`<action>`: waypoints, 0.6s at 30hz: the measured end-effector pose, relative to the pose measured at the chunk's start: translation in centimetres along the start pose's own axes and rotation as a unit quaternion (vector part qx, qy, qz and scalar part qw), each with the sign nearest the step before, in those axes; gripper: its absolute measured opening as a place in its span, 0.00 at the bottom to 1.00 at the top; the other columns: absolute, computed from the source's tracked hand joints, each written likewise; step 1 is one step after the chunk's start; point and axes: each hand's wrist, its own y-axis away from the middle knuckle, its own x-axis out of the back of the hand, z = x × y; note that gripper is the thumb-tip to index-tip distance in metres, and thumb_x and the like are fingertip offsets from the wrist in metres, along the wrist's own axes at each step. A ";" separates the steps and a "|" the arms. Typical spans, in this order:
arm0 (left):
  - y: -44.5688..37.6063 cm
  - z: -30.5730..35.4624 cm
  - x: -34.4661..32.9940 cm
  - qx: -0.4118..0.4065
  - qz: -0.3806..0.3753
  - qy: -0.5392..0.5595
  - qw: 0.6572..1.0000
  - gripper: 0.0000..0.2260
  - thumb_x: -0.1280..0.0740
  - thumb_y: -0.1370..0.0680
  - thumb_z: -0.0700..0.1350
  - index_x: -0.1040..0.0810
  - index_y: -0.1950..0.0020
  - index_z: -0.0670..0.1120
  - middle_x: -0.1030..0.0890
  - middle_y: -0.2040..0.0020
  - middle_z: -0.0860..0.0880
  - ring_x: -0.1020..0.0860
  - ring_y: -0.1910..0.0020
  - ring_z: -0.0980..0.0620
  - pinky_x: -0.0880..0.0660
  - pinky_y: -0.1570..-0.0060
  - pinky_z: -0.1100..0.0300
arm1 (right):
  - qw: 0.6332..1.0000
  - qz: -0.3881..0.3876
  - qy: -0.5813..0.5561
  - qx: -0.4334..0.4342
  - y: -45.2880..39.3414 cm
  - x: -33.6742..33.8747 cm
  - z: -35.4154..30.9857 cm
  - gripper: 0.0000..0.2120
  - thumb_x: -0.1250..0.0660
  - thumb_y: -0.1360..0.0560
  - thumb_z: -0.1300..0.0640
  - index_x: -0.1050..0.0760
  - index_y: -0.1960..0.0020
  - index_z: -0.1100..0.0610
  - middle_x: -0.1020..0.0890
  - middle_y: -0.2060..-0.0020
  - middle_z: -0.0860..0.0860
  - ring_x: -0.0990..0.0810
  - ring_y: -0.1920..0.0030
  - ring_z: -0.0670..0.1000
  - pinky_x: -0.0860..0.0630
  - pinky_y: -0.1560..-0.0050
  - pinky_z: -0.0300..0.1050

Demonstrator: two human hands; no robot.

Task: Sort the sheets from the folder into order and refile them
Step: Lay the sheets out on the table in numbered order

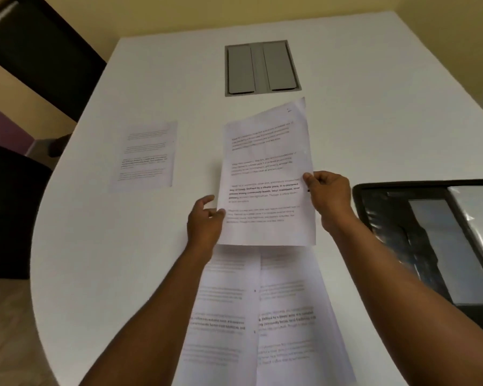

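**One sheet lifted in both hands above the table**

Nearest me, two printed sheets (260, 316) lie flat on the white table (95, 260), side by side with the right one overlapping the left, their long axes running away from me.

Above them I hold one sheet (265, 176) off the table, long axis pointing away from me and leaning slightly right, text facing me. My left hand (204, 224) pinches its lower left edge with the thumb on the face. My right hand (328, 196) grips the right edge at mid-height, fingers curled behind.

To my right lies the black folder (430, 240), open, its clear sleeves showing.

Farther off, to the left, another sheet (147, 156) lies flat and alone, long axis also away from me. Beyond it all, a grey hatch (261, 68) is set in the tabletop.
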 end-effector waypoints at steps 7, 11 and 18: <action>-10.1 0.6 2.1 -0.064 0.088 -0.136 0.985 0.07 0.35 0.21 0.38 0.21 0.45 0.46 0.21 0.50 0.48 0.23 0.50 0.51 0.30 0.55 0.66 | 0.998 -0.037 0.042 -0.004 -8.3 -10.5 -0.4 0.11 0.33 0.22 0.54 0.21 0.61 0.56 0.19 0.65 0.49 0.21 0.61 0.51 0.25 0.56 0.46; -15.6 0.2 2.8 -0.089 0.099 -0.202 0.970 0.09 0.35 0.21 0.38 0.21 0.42 0.44 0.20 0.45 0.44 0.22 0.46 0.47 0.29 0.50 0.64 | 0.996 -0.050 0.076 0.000 -12.5 -16.1 -0.3 0.16 0.34 0.22 0.55 0.28 0.69 0.54 0.24 0.70 0.47 0.26 0.67 0.48 0.31 0.64 0.41; -23.0 -1.7 3.2 -0.114 0.114 -0.286 0.944 0.15 0.33 0.23 0.38 0.25 0.36 0.43 0.21 0.43 0.41 0.22 0.44 0.45 0.29 0.47 0.61 | 0.986 -0.068 0.149 0.014 -17.6 -22.4 1.1 0.13 0.34 0.23 0.56 0.19 0.54 0.67 0.16 0.58 0.58 0.19 0.55 0.58 0.23 0.50 0.49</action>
